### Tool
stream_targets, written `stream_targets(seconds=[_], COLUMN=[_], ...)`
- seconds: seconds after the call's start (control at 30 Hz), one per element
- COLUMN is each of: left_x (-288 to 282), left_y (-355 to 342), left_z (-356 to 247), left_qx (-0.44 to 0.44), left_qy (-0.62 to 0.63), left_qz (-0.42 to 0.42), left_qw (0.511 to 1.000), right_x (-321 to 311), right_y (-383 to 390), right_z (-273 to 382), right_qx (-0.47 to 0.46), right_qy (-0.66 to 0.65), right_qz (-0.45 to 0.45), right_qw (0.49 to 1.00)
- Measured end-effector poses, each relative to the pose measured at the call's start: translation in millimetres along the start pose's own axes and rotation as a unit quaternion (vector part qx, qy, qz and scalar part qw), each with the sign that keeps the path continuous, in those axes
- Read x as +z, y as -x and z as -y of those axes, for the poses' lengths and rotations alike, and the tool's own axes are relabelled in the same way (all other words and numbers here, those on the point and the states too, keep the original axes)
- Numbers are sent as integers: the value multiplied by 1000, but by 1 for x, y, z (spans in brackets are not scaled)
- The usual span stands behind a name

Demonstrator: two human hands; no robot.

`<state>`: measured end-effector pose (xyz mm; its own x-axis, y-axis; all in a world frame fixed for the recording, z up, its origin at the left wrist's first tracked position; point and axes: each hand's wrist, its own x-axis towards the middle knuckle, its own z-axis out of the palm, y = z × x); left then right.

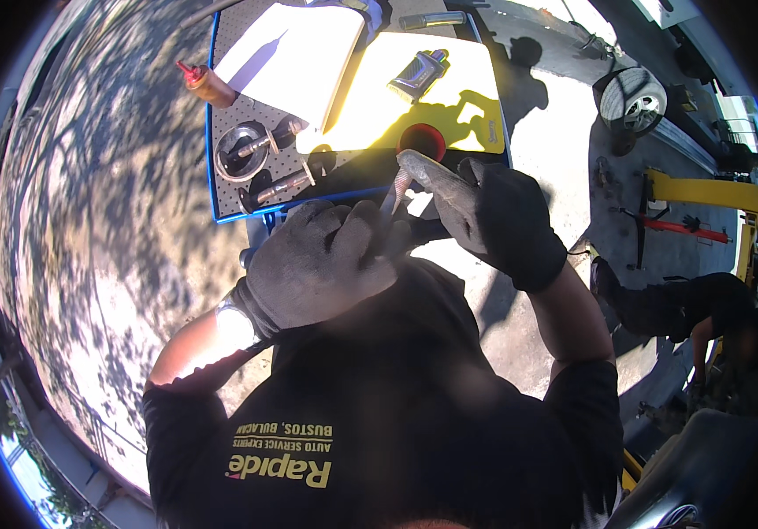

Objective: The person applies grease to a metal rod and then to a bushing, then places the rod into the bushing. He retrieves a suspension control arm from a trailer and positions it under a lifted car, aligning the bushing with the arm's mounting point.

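Observation:
Both my hands wear dark gloves and meet in front of my chest. My left hand [322,260] is closed, its fingers curled, and a small slim piece [399,189] with a greyish, reddish textured surface sticks up beside its fingertips. My right hand [502,216] reaches in from the other side, its forefinger stretched over the top of that piece and the other fingers bent. What lies inside either grip is hidden by the gloves. Just beyond them on the table stands a red-rimmed round container [421,141]. Left of it lies a metal pin [280,189] with dark ends.
On the blue-edged perforated table [220,198] are a round metal dish [240,157] with another pin, white paper [295,57], a yellow folder [476,66], a dark bottle [419,76] and a brown red-capped bottle [210,85]. Right: a wheel [635,99], a yellow lift arm [705,191] and a bending person [687,304].

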<state>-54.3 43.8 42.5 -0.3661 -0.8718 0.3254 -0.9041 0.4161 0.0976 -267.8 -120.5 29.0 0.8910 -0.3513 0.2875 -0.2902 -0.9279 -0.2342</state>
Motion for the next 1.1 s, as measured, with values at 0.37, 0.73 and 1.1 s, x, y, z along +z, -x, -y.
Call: stream_targets(seconds=[0.37,0.73,1.1], left_x=[21,47,37], left_y=[11,45,48], left_z=[17,12,8], left_qx=[-84,-218,-368], left_qy=[146,352,797], left_qz=[-52,-78,-176], left_qw=[984,907,446], right_x=[14,79,33], right_y=[2,-9,-10], right_z=[-43,-86,-38], right_qx=[117,-19,65], right_qy=[-72,-3,-78], right_qz=[30,93,28], right_qw=[990,995,994])
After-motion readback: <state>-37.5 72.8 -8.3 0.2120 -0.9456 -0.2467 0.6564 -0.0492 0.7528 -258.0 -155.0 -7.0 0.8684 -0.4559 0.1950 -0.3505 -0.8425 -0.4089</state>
